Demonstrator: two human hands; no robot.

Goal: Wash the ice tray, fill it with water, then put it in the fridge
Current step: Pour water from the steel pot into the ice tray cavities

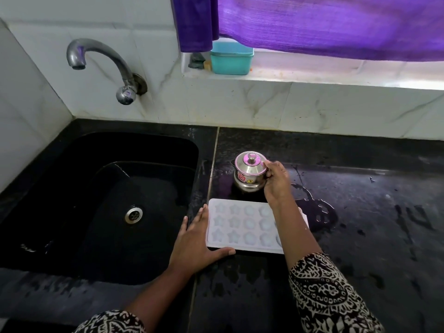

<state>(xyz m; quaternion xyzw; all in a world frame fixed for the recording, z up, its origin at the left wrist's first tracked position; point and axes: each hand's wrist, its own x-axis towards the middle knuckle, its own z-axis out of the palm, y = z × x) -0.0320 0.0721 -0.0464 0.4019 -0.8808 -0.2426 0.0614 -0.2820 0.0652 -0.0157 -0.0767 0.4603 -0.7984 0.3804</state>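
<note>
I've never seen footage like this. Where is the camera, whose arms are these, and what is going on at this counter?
No machine: a person wears one camera on the head, looking down at their own hands. A white ice tray lies flat on the wet black counter, right of the sink and tap. The left hand rests open against the tray's left edge. The right hand grips a lidded steel pot standing behind the tray. A teal box sits on the window ledge.

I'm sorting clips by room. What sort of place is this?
Most likely a home kitchen: a black sink with a wall tap is set into a dark stone counter. An ice tray and a lidded steel pot sit on the counter.
</note>
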